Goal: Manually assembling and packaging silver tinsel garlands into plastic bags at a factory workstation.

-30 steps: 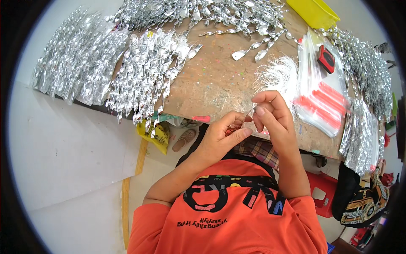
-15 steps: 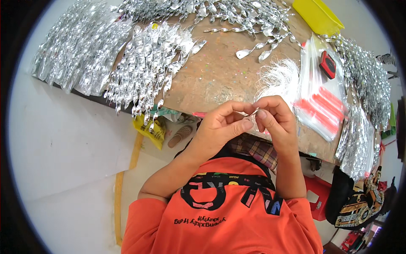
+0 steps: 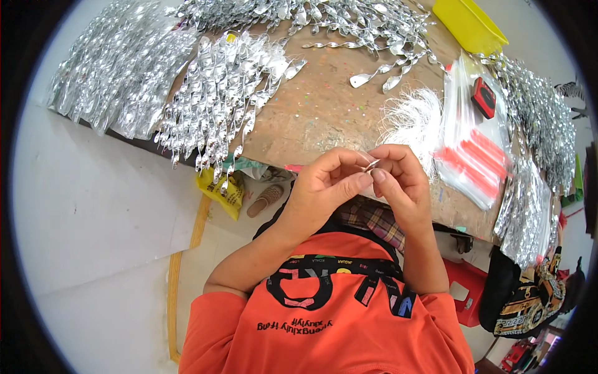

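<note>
Left hand [image 3: 325,186] and right hand [image 3: 405,181] meet by near edge of table [image 3: 330,106], fingers of both pinched nearly closed on thin silver strip [image 3: 372,165]; white string bundle [image 3: 412,121] just beyond.

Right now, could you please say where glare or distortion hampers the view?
Head view: glints break up the silver strips; head view: the fisheye darkens to black corners and the table looks bowed toward the rim; head view: the slim piece between left hand and right hand is too small to make out.
</note>
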The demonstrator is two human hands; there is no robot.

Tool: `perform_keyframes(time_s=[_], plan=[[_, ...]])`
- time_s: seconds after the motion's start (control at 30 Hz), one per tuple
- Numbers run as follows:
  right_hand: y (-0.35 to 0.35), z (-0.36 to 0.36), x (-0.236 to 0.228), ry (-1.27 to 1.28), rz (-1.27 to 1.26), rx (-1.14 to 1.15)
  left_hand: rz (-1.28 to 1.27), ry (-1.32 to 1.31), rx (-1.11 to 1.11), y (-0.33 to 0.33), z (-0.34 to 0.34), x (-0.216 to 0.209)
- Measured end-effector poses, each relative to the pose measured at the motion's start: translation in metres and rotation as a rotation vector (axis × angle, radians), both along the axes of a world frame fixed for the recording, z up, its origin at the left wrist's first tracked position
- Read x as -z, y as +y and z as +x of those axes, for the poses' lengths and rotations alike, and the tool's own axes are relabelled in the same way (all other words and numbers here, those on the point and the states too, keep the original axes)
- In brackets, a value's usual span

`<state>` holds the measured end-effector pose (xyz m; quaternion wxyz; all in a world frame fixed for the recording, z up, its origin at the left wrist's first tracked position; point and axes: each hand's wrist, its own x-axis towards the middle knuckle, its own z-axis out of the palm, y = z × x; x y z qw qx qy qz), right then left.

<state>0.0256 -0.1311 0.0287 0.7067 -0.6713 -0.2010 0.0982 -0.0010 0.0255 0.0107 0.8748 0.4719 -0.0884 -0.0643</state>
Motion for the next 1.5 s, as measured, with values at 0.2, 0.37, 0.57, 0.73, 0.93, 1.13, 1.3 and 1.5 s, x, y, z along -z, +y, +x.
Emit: perform_keyframes(time_s=[0.2,0.37,0.57,0.73,0.93,1.13,1.3,1.5], plan=[[-0.007,0.001,-0.006,-0.057,-0.018,0.073,0.056,0.105,-0.075,0.0,0.0,-0.003],[-0.01,0.003,-0.013,-0.051,-0.007,0.074,0.009,0.054,-0.144,-0.003,-0.001,-0.001],[-0.005,0.001,-0.008,0.027,0.01,0.056,0.086,-0.025,-0.153,-0.005,-0.001,-0.002],[-0.006,0.004,-0.002,-0.009,-0.127,-0.022,0.133,-0.058,-0.171,-0.006,-0.003,0.001],[-0.002,0.003,-0.003,0.11,-0.026,-0.042,-0.007,0.02,-0.111,-0.002,0.0,0.003],[-0.004,0.004,0.006,-0.027,-0.143,-0.054,0.028,0.102,-0.186,-0.001,0.0,0.005],[0.001,0.004,-0.002,-0.121,-0.302,0.029,0.816,-0.46,-0.566,0.005,0.004,0.0],[-0.002,0.006,0.008,-0.11,-0.207,0.154,0.876,-0.829,-0.538,-0.001,0.017,-0.01]])
